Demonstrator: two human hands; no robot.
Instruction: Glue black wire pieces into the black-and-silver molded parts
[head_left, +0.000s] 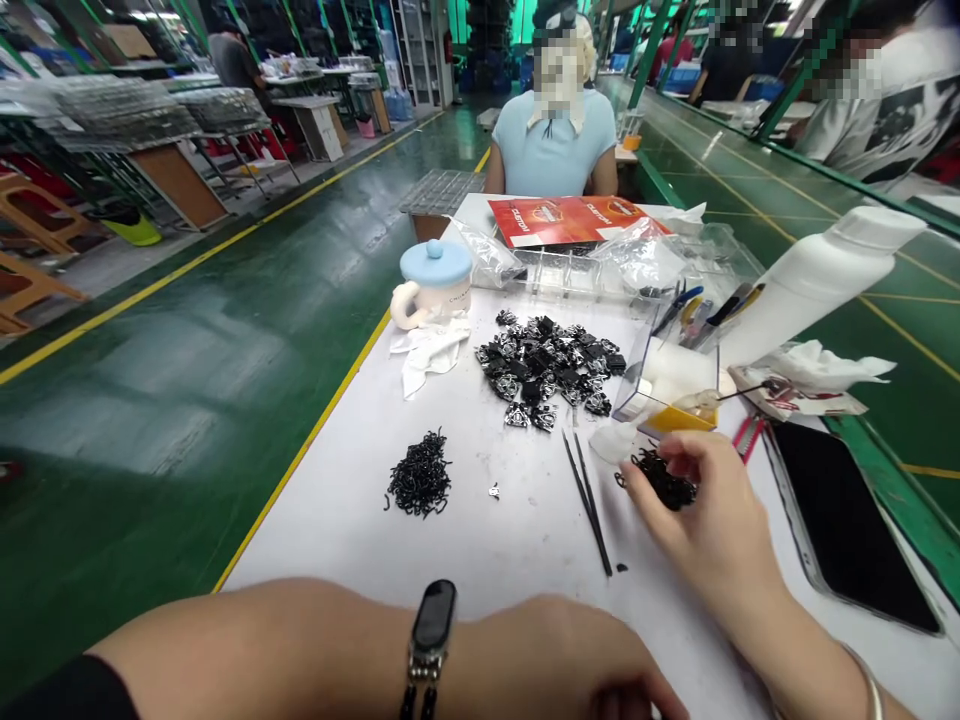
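Near the bench's (330,530) right edge, black pieces (660,484) are being reached by the right hand (712,510), grip part-open, hold unclear; the left hand's (615,665) cannot be told

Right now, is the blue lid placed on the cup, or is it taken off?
It is on: the blue lid covers the cup's top.

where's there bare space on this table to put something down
The tabletop has a bare patch between the left black pile and the tweezers, except for one small silver piece. A strip also runs between that pile and the tabletop's left edge. Crowded: around the right hand and phone, and beyond the black-and-silver heap.
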